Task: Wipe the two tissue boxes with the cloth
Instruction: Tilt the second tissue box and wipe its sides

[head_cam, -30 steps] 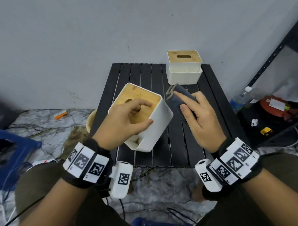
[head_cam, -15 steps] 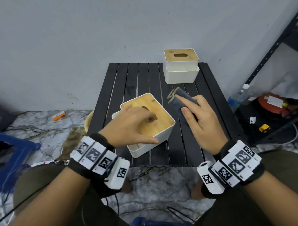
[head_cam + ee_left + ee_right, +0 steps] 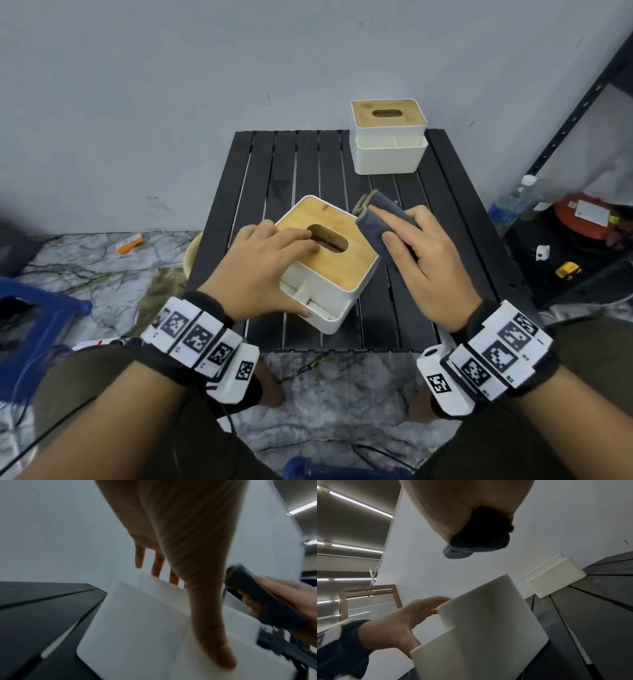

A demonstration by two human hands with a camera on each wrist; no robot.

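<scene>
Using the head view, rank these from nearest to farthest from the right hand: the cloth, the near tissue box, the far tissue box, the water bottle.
1. cloth: held in the right hand itself.
2. near tissue box: just left of it, gripped by the left hand.
3. far tissue box at the table's back edge and water bottle on the floor, right: too close to call.

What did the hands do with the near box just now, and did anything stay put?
The left hand tipped the near tissue box back down from its steep tilt, so its wooden lid faces up. It keeps its grip, fingers at the lid slot. The right hand holds the folded cloth beside the box as before. The far tissue box stayed at the back of the table.
</scene>
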